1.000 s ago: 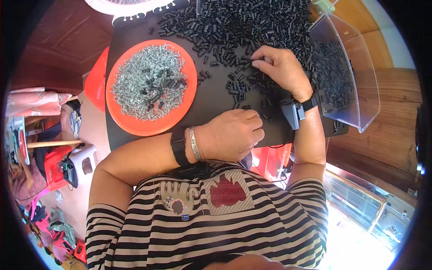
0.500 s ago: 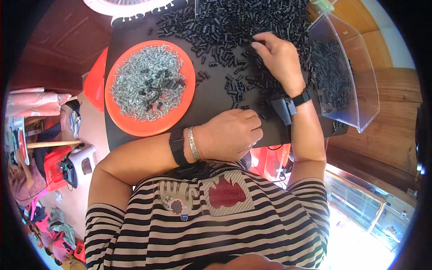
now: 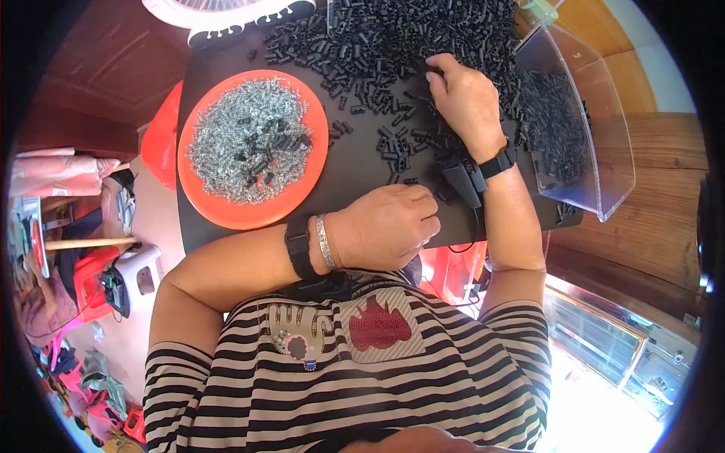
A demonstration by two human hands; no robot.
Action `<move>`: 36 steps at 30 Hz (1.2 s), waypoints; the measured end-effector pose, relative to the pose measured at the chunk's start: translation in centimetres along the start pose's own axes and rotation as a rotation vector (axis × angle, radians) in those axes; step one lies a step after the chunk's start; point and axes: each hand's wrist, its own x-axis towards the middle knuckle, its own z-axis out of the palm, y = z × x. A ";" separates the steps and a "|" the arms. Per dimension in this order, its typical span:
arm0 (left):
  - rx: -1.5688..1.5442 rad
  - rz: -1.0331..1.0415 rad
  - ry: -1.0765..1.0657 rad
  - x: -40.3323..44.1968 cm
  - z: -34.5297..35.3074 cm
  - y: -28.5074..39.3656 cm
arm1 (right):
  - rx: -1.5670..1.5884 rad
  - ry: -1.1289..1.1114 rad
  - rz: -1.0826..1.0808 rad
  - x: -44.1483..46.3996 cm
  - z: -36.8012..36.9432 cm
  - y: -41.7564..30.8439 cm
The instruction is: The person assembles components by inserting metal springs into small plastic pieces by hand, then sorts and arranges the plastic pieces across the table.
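Small black plastic parts [image 3: 362, 57] lie in a large heap across the back of the dark table. My right hand [image 3: 466, 98] is over the heap's near right edge, thumb and forefinger slightly apart at the tips, with nothing visible between them. Near the table's front edge, my left hand [image 3: 385, 226] is curled with its fingers bent under; whatever it holds is hidden. To its upper left stands an orange plate [image 3: 226, 217] of small metal springs [image 3: 219, 151], with several black parts on top of them. A few loose black parts [image 3: 394, 147] lie between the hands.
A clear plastic bin [image 3: 612, 162] holding black parts stands at the table's right. A white round object [image 3: 219, 13] is at the back left. Below the table, a red stool [image 3: 445, 272] shows; a white stool [image 3: 143, 264] stands on the floor at left.
My right hand has moved up and slightly left, farther into the heap, and its wrist device has shifted left. My left hand has stayed nearly in place.
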 end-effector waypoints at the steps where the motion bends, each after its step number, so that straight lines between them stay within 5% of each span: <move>1: 0.003 -0.001 -0.002 0.0 0.0 0.0 | 0.006 0.004 0.015 0.0 -0.2 -0.3; 17: 0.003 0.014 0.027 0.0 0.2 0.0 | 0.082 -0.209 0.036 -0.1 0.0 -0.6; 23: -0.002 0.020 0.030 -0.1 0.3 -0.1 | 0.330 -0.130 0.243 -0.1 -1.7 1.5; 36: -0.011 0.016 0.011 0.0 0.2 -0.1 | 0.376 -0.178 0.193 -0.3 -2.4 0.6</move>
